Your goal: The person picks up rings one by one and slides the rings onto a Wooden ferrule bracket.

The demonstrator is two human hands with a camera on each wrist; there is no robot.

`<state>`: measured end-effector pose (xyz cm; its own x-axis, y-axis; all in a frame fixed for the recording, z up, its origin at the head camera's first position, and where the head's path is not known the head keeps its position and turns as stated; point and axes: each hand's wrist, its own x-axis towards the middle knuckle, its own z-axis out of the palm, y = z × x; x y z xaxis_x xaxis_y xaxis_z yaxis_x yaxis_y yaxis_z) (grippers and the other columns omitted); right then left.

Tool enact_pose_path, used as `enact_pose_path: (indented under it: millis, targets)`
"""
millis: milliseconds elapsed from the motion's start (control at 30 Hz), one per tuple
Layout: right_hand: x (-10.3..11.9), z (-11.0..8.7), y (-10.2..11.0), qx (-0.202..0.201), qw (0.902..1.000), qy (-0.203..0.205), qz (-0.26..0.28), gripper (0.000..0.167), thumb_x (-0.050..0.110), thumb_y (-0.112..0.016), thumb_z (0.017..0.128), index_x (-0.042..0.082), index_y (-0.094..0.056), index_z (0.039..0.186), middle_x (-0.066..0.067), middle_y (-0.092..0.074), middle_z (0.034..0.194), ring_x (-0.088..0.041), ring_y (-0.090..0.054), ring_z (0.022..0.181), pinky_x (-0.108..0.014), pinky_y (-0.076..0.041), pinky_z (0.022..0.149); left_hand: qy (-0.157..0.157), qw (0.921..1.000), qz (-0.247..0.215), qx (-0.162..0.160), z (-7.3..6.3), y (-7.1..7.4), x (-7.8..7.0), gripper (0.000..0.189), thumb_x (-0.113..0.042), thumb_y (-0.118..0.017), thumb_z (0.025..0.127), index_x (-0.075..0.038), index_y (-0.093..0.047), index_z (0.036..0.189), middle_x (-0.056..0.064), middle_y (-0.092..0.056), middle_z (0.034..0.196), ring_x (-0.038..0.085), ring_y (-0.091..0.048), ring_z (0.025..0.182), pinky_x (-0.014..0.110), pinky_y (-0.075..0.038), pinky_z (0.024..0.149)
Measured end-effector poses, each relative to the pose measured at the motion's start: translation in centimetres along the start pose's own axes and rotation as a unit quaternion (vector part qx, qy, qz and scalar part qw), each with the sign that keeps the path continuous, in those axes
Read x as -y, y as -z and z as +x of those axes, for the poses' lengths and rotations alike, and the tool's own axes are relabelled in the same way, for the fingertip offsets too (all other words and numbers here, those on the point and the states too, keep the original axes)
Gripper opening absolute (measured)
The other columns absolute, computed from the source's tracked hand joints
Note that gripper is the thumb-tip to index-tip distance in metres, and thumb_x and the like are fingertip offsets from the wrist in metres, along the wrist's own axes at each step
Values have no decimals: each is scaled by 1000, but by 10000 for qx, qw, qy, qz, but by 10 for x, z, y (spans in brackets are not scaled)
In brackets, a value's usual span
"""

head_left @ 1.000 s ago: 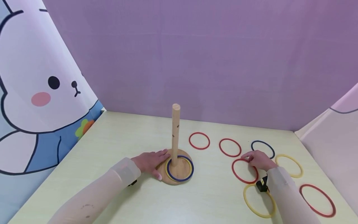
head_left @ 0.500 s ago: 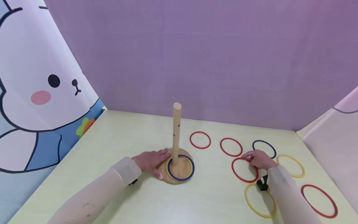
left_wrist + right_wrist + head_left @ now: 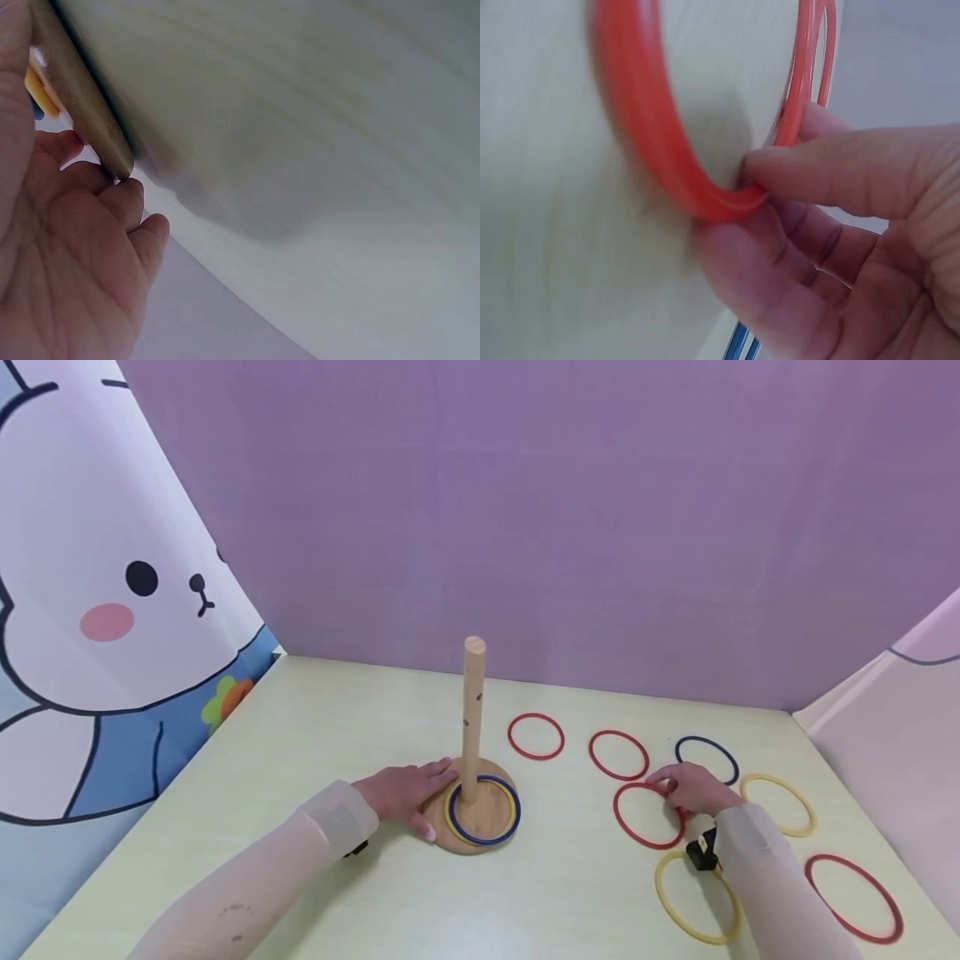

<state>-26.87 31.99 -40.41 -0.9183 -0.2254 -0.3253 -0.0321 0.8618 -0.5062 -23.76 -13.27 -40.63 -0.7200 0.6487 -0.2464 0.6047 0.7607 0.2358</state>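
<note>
A round wooden base (image 3: pixel 480 820) with an upright wooden post (image 3: pixel 473 718) stands on the table, a blue ring (image 3: pixel 518 817) and a yellow ring (image 3: pixel 448 814) lying around the post. My left hand (image 3: pixel 397 792) rests at the base's left edge, fingers and thumb spread along it; the left wrist view shows fingertips against the rim. Farther right, my right hand (image 3: pixel 693 787) pinches the far side of a red ring (image 3: pixel 616 814). Seen from the right wrist, thumb and fingers close on that red ring (image 3: pixel 656 142) low over the tabletop.
Two red rings, one (image 3: pixel 536 714) behind the post and another (image 3: pixel 615 732) beside it, lie at the back. A blue ring (image 3: pixel 701 737) and a yellow ring (image 3: pixel 772 777) lie beyond my right hand. Another yellow ring (image 3: pixel 657 881) and a red ring (image 3: pixel 900 917) flank my right forearm.
In the last half second the pinched red ring has shifted slightly left. My left hand and the base have stayed in place.
</note>
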Motion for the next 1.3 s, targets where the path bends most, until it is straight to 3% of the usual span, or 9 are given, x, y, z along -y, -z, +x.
enact_pose_path:
  millis: [500,667,933,1300]
  targets:
    - [7,-11,-6,-6,9981,328,513,35,-9,-64,78,-6,-63,113,-8,-55,83,-17,-55,60,-33,-54,56,-101,9999,-46,-93,-2,0,0,94,-47,-77,75,0,-35,145,22,-29,152,41,-45,126,51,-43,97]
    - [10,-11,-9,30,9947,158,1012,40,-8,-64,80,-7,-60,119,-10,-54,87,-19,-57,66,-34,-56,60,-130,9999,-71,-60,-3,0,1,94,-47,-77,75,0,-34,145,23,-28,152,42,-45,126,51,-42,98]
    - [19,-16,-12,68,9770,127,2128,47,-9,-58,81,-12,-52,128,-11,-52,90,-20,-59,70,-35,-56,63,-82,9999,-105,-54,-3,0,1,94,-46,-77,76,-1,-34,146,22,-28,152,42,-44,127,51,-42,98]
    - [39,-28,-10,47,9558,333,2921,47,-6,-55,89,-14,-43,134,-17,-53,98,-23,-60,84,-32,-57,69,92,9999,-80,-18,-2,-1,0,94,-47,-77,76,-2,-33,147,19,-27,154,39,-40,132,51,-40,101]
